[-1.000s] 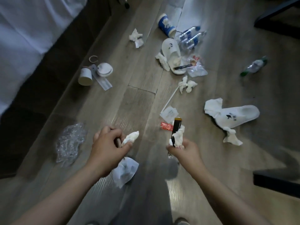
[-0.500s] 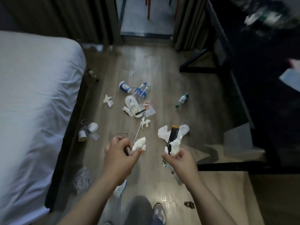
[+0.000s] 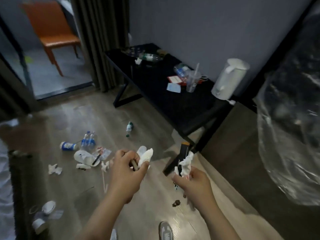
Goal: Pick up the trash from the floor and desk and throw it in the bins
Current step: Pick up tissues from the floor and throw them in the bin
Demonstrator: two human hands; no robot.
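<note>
Shoe (image 3: 165, 230): grey, at the bottom edge, on the wooden floor (image 3: 155, 212).
Left grip (image 3: 127, 172): clenched round a white tissue (image 3: 146, 156) and a thin brown stick (image 3: 134, 165); tissue poking up past the thumb.
Right grip (image 3: 193, 182): clenched round a crumpled tissue (image 3: 186, 164) and a black box (image 3: 181, 155); box tilted, orange end uppermost.
Both grips: in the air above the floor, near each other, not touching.
Stain (image 3: 176, 203): small brown blot on the floor, just left of the right forearm.
Paper cup (image 3: 39, 224): lower left, on its side, near a white lid (image 3: 49, 206) and the bed (image 3: 4, 187).
Loose tissue (image 3: 54, 169): flat on the floor, left of the slipper.
Slipper (image 3: 84, 157): white, amid wrappers and more tissue scraps; dark pen-like item across it.
Blue-and-white cup (image 3: 67, 146): on its side, just left of two water bottles (image 3: 88, 140).
Green-capped bottle (image 3: 129, 126): lying alone, between the bottle pair and the desk.
Desk (image 3: 164, 101): black, against the wall, littered.
Kettle (image 3: 228, 78): white, upright, at the near end of the desk.
Clear cup (image 3: 192, 81): upright with a straw, beside a lying bottle (image 3: 181, 71), a red card (image 3: 174, 79) and a blue paper (image 3: 173, 87).
Far bottle (image 3: 149, 57): lying at the far end of the desk; detail blurred.
Plastic bag (image 3: 285, 144): clear, at the right edge; contents too dark to tell.
Chair (image 3: 53, 30): orange, farthest back, left of the curtain (image 3: 98, 40).
</note>
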